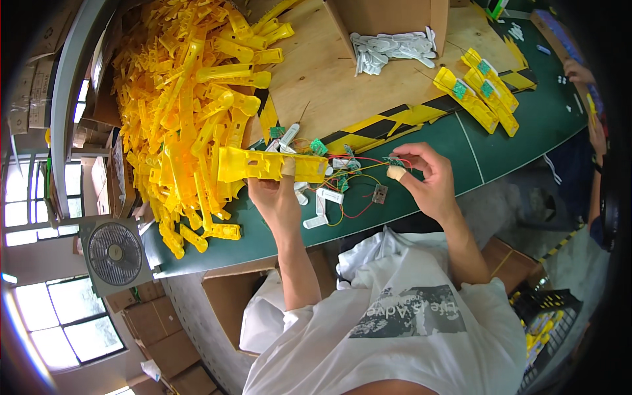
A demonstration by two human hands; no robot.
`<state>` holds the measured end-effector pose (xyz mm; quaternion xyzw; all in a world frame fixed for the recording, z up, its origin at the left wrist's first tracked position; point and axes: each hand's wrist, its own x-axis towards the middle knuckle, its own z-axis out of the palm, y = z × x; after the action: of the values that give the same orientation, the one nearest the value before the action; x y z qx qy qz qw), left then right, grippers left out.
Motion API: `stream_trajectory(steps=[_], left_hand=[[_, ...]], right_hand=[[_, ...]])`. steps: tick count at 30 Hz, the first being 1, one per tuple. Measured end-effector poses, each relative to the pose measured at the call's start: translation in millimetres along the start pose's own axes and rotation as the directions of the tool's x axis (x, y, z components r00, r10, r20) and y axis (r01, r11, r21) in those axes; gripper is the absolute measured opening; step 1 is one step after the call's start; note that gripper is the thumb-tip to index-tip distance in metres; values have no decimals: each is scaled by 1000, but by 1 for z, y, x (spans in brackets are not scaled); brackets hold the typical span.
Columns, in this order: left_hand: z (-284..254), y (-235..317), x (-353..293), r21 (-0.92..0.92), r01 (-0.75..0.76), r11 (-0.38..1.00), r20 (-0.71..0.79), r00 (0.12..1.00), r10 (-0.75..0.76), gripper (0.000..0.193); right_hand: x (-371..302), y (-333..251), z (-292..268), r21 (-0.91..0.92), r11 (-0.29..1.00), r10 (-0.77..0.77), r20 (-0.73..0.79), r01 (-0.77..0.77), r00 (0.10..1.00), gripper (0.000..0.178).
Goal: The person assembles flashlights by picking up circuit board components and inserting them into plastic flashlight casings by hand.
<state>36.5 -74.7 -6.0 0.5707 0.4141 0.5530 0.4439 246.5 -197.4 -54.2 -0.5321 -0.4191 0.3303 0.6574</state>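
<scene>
My left hand (275,197) is closed round a long yellow plastic housing (263,166), held level above the green table. Between the thumb and fingers of my right hand (431,181) is a small green circuit board (394,160), with red and yellow wires trailing from it to the left. A tape or finger cover wraps my right thumb tip. Under and between my hands lies a tangle of wired boards (342,178) with white plastic parts (320,207) among them. A square dark module (380,193) hangs on wires at the near side.
A large heap of yellow housings (191,99) fills the left. Several housings with green boards (484,92) lie at the right. A cardboard box (395,16) with white parts (395,49) stands behind, on plywood edged with striped tape. Another person's hand (578,71) shows far right.
</scene>
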Motion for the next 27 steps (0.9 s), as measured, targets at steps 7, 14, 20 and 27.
stream_trajectory(steps=[7,14,20,27], left_hand=[[0,-18,-16,12,270,963,431,868,-249,55],[18,-16,-40,-127,495,860,586,737,-338,95],[20,-20,-53,-388,469,793,448,848,-282,62],[22,-31,-54,-153,471,869,402,833,-380,38]], right_hand=[[26,-2,4,145,987,42,184,-70,982,32],[50,-8,21,50,967,217,359,-251,908,27],[47,2,30,99,942,267,359,-321,894,24],[40,1,32,192,922,263,327,-337,907,25]])
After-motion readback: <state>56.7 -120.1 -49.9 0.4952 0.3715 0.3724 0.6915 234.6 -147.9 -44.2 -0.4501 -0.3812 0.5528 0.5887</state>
